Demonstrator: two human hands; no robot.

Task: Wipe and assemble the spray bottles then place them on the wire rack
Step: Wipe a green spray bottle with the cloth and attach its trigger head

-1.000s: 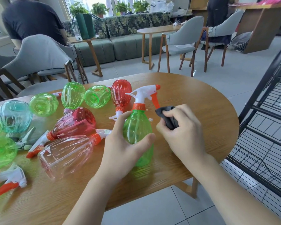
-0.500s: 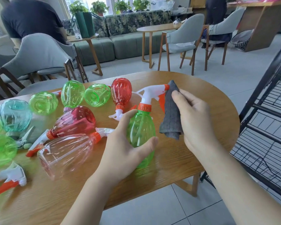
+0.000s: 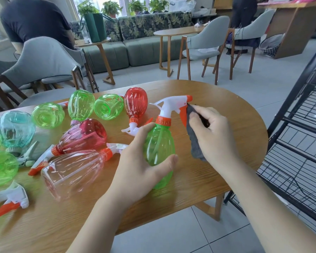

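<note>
Two bare forearms, left hand (image 3: 135, 168) and right hand (image 3: 211, 132) without visible rings, sleeves seemingly out of view

Bare table (image 3: 226, 114) R toward wire rack (image 3: 303, 143); bottle clutter (image 3: 84, 136) L.

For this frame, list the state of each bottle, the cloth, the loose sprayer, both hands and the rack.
Green bottle: upright, sprayer on.
Left hand: grips the green bottle.
Right hand: holds the cloth against the trigger.
Grey cloth: hanging from the right hand.
Clear pink bottle: lying down, sprayer on.
Red bottle: lying down, sprayer on.
Teal bottle: lying down.
Loose sprayer: lying on the table.
Wire rack: no bottles visible.
</note>
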